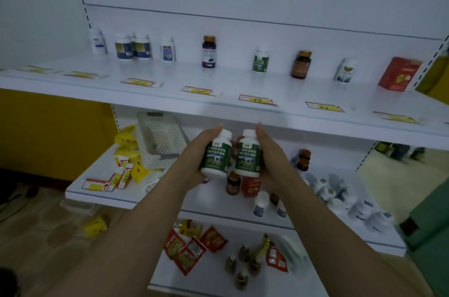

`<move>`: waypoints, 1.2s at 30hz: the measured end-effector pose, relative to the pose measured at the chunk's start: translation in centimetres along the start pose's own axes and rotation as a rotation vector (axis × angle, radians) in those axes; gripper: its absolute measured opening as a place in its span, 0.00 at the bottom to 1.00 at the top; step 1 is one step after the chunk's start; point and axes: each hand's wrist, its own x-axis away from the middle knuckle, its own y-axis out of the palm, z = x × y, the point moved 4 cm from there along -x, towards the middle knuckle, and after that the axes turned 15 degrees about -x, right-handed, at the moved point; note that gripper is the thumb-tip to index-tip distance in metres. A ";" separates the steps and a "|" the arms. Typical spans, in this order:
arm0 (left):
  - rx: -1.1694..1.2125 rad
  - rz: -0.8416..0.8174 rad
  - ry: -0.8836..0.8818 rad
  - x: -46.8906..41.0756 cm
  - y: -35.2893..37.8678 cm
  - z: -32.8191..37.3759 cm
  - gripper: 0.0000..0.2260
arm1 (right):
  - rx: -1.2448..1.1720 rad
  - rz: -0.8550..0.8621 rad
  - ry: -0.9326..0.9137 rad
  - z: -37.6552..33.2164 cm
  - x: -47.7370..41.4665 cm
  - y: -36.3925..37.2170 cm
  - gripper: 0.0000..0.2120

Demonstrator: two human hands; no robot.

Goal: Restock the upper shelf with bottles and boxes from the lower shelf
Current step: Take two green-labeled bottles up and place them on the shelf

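My left hand (194, 151) grips a white bottle with a green label (216, 154), and my right hand (269, 153) grips a second identical bottle (248, 154). Both bottles are upright, side by side, in the air just below the front edge of the upper shelf (243, 112). On that upper shelf a matching green-label bottle (260, 60) stands among other spaced bottles and a red box (398, 74). The lower shelf (102, 197) behind my hands carries brown bottles (233, 183), a red box (251, 186) and several white bottles (345, 199), some lying down.
A white perforated basket (159, 141) and yellow packets (126, 148) sit at the left of the lower shelf. Price tags (256, 100) line the upper shelf's front. The bottom shelf holds red sachets (189, 248) and small dark pieces. A green object (430, 224) stands at the right.
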 end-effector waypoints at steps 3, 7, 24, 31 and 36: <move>0.026 0.003 0.070 0.9 0.7 2.1 0.19 | -0.023 0.017 -0.041 -2.4 1.7 0.9 0.26; -0.039 0.006 0.155 1.7 2.1 4.5 0.13 | 0.106 0.051 -0.147 -4.9 3.1 2.2 0.28; -0.164 -0.096 0.307 0.9 4.5 11.0 0.15 | 0.001 -0.018 -0.265 -11.6 4.8 5.2 0.22; -0.339 -0.076 0.297 -2.0 4.3 14.6 0.05 | 0.249 0.013 -0.309 -15.2 3.4 7.1 0.10; -0.387 -0.090 0.340 -5.3 4.4 16.9 0.09 | 0.330 0.024 -0.372 -17.4 0.8 6.3 0.11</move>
